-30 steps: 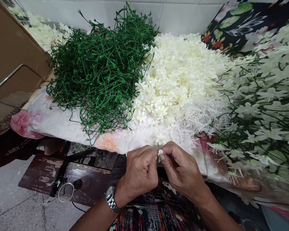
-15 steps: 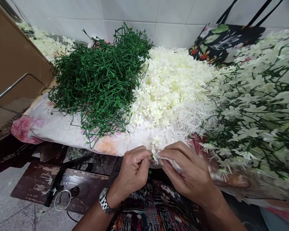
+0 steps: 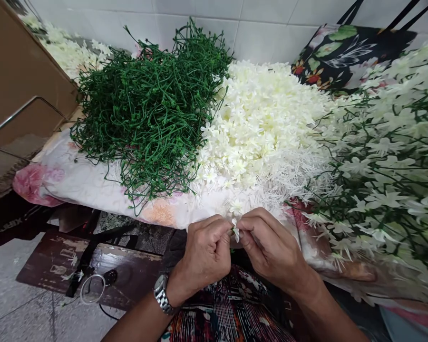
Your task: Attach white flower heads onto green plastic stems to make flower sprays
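Low centre of frame, left hand (image 3: 207, 249) pinches a green stem (image 3: 232, 230), right hand (image 3: 273, 247) a white blossom (image 3: 236, 233), seemingly joining them; seating likely needs steady alignment.

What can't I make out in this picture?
All in the head view:
What the left hand encloses beside the flower: hidden by its grip.
Whether the right hand pinches that flower: too small to tell.
Time on the watch: dial too small.
Bag: handles cut off by the top edge.
Box: cut off by the left edge.
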`<state>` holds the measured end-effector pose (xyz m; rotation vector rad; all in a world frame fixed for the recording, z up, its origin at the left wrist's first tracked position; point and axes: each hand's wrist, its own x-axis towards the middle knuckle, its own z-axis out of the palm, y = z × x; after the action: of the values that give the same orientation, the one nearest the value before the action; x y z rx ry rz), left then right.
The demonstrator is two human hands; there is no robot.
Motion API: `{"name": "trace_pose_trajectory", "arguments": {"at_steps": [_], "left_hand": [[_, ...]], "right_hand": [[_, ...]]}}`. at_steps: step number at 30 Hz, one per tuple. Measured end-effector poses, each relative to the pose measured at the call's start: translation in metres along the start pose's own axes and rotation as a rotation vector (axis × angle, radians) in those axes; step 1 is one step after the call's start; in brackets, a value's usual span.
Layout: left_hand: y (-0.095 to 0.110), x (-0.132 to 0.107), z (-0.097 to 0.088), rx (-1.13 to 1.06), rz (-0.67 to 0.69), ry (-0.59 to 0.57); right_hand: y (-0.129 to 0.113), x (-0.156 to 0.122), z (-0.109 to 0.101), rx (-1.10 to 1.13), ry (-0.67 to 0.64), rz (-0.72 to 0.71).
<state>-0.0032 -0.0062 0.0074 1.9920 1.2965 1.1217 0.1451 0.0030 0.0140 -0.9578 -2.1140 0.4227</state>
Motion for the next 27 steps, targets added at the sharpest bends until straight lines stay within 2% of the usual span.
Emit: {"name": "trace_pose_trajectory", "arguments": {"at_steps": [8, 14, 17, 21, 24, 27], "left_hand": [[0.0, -0.001, 0.004, 0.057, -0.003, 0.007], [0.001, 0.001, -0.004, -0.159, -0.116, 0.011], [0.007, 0.002, -0.005, -0.22, -0.198, 0.12], [0.012, 0.0, 0.0, -0.254, -0.302, 0.245], [0.01, -0.005, 0.004, -0.374, -0.384, 0.232], [0.007, -0.009, 0.0, -0.554, -0.437, 0.133]], "right_hand": [[0.0, 0.001, 0.002, -0.005, 0.001, 0.006], [-0.004, 0.001, -0.01, -0.027, 0.043, 0.025], [-0.014, -0.005, -0.012, -0.028, 0.074, 0.092], [-0.025, -0.013, 0.002, 0.108, -0.033, 0.079], [-0.024, -0.015, 0.009, 0.12, -0.01, 0.062], [-0.02, -0.011, 0.002, 0.094, -0.015, 0.048]]}}
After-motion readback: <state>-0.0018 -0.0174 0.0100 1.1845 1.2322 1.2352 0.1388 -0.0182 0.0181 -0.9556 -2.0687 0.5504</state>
